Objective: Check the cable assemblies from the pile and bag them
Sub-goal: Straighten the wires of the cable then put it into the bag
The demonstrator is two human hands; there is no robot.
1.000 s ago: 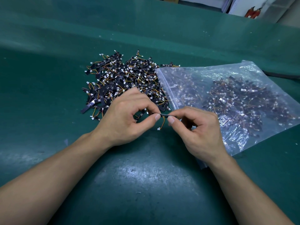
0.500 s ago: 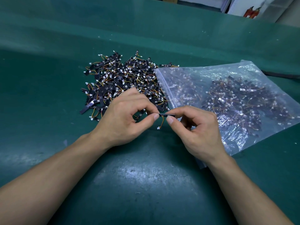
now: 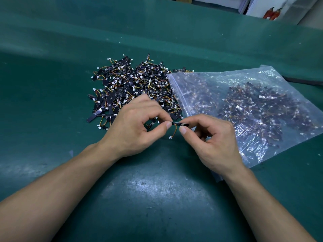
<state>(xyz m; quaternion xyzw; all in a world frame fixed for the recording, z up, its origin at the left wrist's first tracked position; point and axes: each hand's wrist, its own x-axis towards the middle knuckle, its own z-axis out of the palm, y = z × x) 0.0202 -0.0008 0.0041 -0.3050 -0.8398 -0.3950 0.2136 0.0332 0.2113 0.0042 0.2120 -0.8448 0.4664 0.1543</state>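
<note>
A pile of cable assemblies [image 3: 132, 84], small black boards with orange-yellow wires and white plugs, lies on the green table. To its right lies a clear zip bag [image 3: 253, 109] holding many more, its mouth against the pile. Between my hands is one cable assembly [image 3: 178, 124], a thin black board held level with its wire and white plug hanging below. My left hand [image 3: 132, 130] pinches the board's left end between thumb and forefinger. My right hand [image 3: 209, 140] pinches the right end.
The green table mat [image 3: 157, 198] stretches toward me and to the left. A raised green ledge [image 3: 157, 27] runs along the far side. A black cable [image 3: 304, 81] lies at the right edge behind the bag. Red canisters [image 3: 272, 13] stand far back.
The black board has turned slightly between my fingertips and shows more of its length; both hands stay in about the same place.
</note>
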